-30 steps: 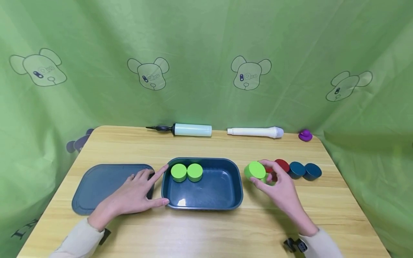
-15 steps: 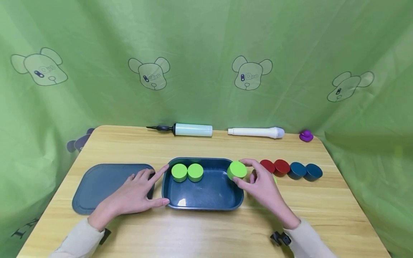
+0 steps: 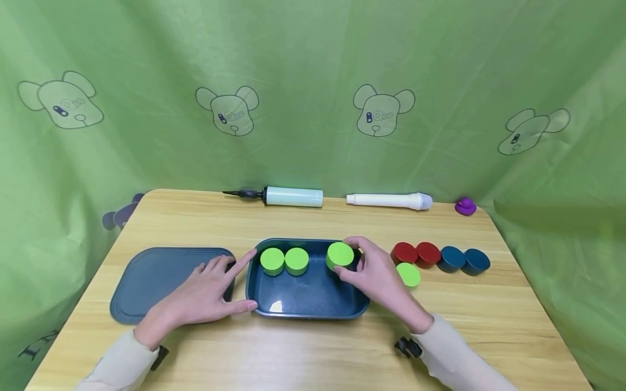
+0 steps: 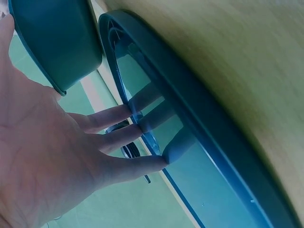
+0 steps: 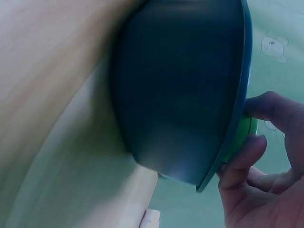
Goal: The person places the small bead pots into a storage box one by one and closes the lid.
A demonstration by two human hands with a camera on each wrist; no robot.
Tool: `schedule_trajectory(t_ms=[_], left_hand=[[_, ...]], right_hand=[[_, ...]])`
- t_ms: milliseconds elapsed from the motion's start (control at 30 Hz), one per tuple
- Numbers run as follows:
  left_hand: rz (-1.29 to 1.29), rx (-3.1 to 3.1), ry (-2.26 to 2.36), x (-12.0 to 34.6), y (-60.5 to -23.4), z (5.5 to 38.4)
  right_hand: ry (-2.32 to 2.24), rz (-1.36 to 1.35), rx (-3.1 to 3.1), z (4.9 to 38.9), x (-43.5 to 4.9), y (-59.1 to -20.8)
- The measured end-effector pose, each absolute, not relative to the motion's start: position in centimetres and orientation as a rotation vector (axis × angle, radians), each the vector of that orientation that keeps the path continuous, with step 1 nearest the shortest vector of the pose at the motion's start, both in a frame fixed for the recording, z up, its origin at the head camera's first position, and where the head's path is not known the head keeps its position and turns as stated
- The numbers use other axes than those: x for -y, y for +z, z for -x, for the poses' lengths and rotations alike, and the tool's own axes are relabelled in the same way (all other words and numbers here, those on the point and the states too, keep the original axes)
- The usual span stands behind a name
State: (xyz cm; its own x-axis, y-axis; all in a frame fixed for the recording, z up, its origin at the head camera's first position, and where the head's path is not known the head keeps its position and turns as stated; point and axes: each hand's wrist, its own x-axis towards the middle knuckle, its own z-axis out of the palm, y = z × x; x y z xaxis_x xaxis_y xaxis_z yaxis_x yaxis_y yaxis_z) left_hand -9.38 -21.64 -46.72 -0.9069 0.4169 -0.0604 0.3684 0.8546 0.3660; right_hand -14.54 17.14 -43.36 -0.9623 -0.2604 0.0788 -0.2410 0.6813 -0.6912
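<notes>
My right hand [image 3: 374,274] pinches a lime-green round block [image 3: 339,256] between thumb and fingers, over the right part of the dark blue rectangular box [image 3: 308,304]. In the right wrist view the block [image 5: 241,135] shows partly behind the box wall. Two more lime-green blocks [image 3: 271,262] stand side by side in the box's back left corner. My left hand [image 3: 207,293] is spread, thumb and index finger at the box's left rim, other fingertips on the flat blue lid [image 3: 156,277]. In the left wrist view those fingers reach the lid's surface [image 4: 209,175].
Right of the box stand two red blocks [image 3: 404,253], two dark blue blocks [image 3: 451,259] and one lime-green block [image 3: 408,275]. Along the table's back edge lie a hand pump [image 3: 293,196], a white microphone-shaped stick [image 3: 388,201] and a small purple duck [image 3: 465,206]. A green curtain [image 3: 303,65] hangs behind.
My right hand has carried the lime-green block leftward from beside the red blocks to over the box, uncovering another lime-green block on the table. My left hand has stayed in place.
</notes>
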Motion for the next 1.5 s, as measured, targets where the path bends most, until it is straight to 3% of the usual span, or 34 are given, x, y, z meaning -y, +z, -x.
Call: schedule_trajectory(t_ms=[933,1500], left_hand=[[-0.630,-2.891,0.522,21.5,-46.4,9.4],[-0.628,-2.887,0.518,21.6,-46.5,9.4]], right_hand=[[-0.875,0.514,-2.949,15.5,-12.3,-45.7],[-1.042,0.443,-2.869,14.9,-12.6,-45.2]])
